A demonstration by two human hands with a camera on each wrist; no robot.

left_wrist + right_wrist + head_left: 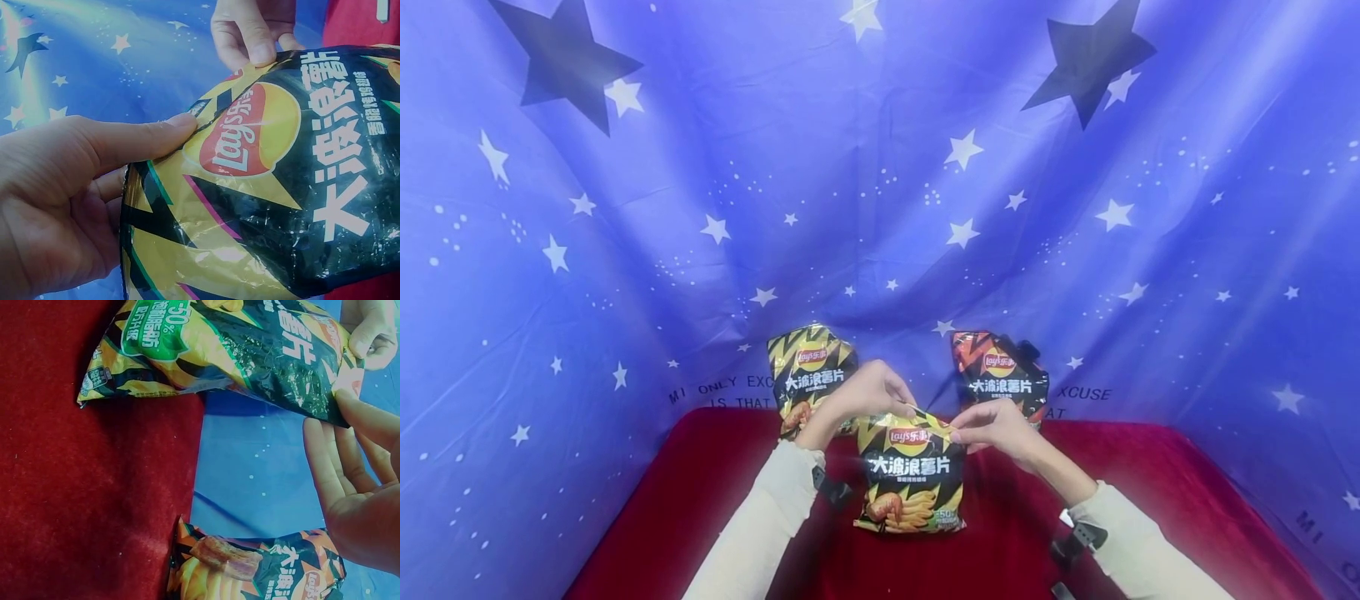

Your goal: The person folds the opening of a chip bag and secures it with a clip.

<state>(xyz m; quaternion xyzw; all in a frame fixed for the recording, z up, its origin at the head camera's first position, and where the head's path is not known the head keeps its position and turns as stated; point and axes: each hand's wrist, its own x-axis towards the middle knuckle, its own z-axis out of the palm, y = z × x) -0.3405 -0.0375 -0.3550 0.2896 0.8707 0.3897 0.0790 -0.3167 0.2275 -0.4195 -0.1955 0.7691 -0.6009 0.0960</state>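
Between my two hands is a black and yellow bag of potato chips (910, 479), its front with the red Lay's logo facing me. My left hand (874, 390) pinches the top edge, the thumb (165, 134) flat on the front and the fingers behind. At the upper right corner my right hand (1000, 429) pinches the bag between thumb and fingers (328, 456). Behind my left hand stands a second yellow and black chip bag (808, 367), partly covered by that hand. An orange-red and black chip bag (1000, 375) stands behind my right hand.
A dark red cloth (737, 500) covers the table. Blue fabric with white and dark stars (865, 208) hangs behind and at both sides, meeting the table's back edge near the two standing bags. Dark straps with devices (1078, 537) sit on both wrists.
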